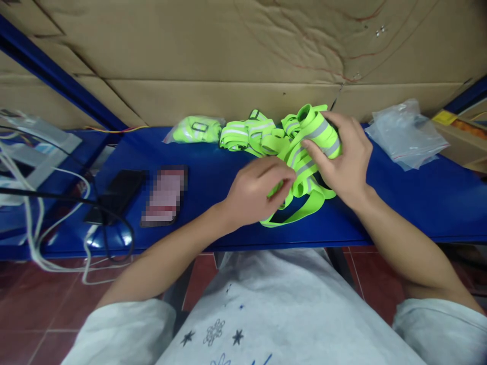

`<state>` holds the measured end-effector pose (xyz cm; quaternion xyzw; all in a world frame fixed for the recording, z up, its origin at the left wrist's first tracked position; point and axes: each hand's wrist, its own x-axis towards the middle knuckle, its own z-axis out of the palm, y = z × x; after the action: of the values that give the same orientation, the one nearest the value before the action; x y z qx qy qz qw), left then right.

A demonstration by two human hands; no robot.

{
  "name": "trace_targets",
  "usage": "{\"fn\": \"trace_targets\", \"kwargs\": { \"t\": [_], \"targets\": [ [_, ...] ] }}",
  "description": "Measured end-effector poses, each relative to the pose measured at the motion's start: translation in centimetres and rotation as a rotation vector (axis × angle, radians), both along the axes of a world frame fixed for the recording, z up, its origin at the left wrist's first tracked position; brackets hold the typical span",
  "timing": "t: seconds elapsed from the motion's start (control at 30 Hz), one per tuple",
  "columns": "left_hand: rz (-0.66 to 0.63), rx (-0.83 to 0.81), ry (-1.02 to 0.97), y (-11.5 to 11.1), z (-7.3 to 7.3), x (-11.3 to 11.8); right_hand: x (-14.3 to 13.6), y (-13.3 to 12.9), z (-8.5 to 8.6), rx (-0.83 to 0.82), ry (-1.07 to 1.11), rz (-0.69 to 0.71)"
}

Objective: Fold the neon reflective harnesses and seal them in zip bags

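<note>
My right hand (348,157) is wrapped round a coiled neon-yellow reflective strap (321,133) with silver stripes, thumb in front and fingers behind. Lower and to the left, my left hand (258,190) is closed in a pinch on part of the same yellow strapping; its fingertips are partly hidden. A loose loop (304,213) of strap droops below the hands onto the blue shelf. Just left of the coil lie rolled reflective straps (236,136) with black buckles. Farther left is a clear bag (196,129) with a folded yellow strap inside.
Clear plastic bags (407,134) lie to the right, beside a cardboard box (466,139). On the left of the blue shelf (205,192) are a phone (164,195), a black device (116,195) and tangled white cables (32,223). Cardboard (190,50) lines the back.
</note>
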<state>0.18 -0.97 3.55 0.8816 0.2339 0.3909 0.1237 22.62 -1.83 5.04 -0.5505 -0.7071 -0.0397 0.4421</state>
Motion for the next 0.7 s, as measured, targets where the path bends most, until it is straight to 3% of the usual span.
{"fn": "trace_targets", "kwargs": {
  "t": [0.07, 0.1, 0.17, 0.23, 0.3, 0.33, 0.4, 0.53, 0.6, 0.7],
  "targets": [
    [-0.157, -0.007, 0.139, -1.0, 0.2, 0.0, 0.0, 0.0, 0.0, 0.024, 0.030, -0.027],
    [-0.173, -0.016, 0.221, -1.5, 0.2, 0.2, -0.1, 0.0, 0.1, 0.039, 0.040, -0.042],
    [-0.051, -0.029, 0.373, -1.7, -0.1, 0.5, 0.0, -0.1, 0.1, 0.072, 0.054, -0.061],
    [0.173, -0.047, 0.460, -1.1, -0.5, 0.7, 0.0, -0.2, 0.0, 0.105, 0.063, -0.061],
    [0.340, -0.086, 0.456, 0.1, -0.7, 0.7, 0.0, -0.3, 0.0, 0.128, 0.062, -0.053],
    [0.352, -0.129, 0.418, 0.8, -0.8, 0.6, -0.1, -0.3, 0.0, 0.138, 0.064, -0.050],
    [0.221, -0.282, 0.292, 2.0, -1.0, 0.5, -0.2, -0.5, 0.1, 0.141, 0.070, -0.052],
    [-0.251, -0.722, -0.043, 3.2, -1.8, 0.7, -0.5, -0.6, 0.1, 0.118, 0.111, -0.057],
    [-0.379, -0.924, -0.192, 3.3, -2.1, 0.8, -0.7, -0.5, -0.1, 0.113, 0.135, -0.041],
    [-0.469, -1.151, -0.238, 3.1, -1.8, 0.9, -0.7, -0.2, -0.4, 0.103, 0.184, -0.023]
  ]
}}
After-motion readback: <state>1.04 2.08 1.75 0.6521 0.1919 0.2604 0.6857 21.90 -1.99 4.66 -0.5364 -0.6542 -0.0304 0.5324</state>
